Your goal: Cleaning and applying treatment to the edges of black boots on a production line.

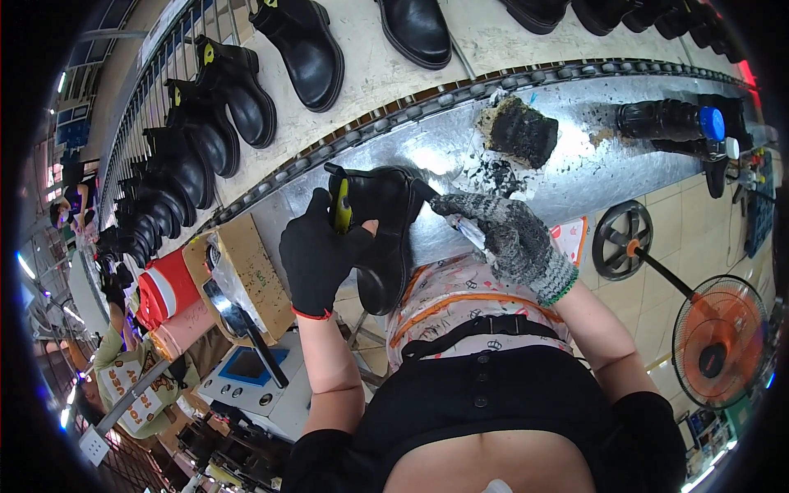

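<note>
Black ankle boot — firmly gripped
Left hand clasps its shaft — right hand pinches a dark-tipped tool near the heel.

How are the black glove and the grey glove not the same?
The black glove is all dark with a red edge, but the grey glove is speckled with a green edge. The black glove leaves a thumb tip bare; the grey glove shows no bare fingertip. The black glove holds a boot, while the grey glove holds a dark-tipped tool. Both are worn by the same person.
</note>
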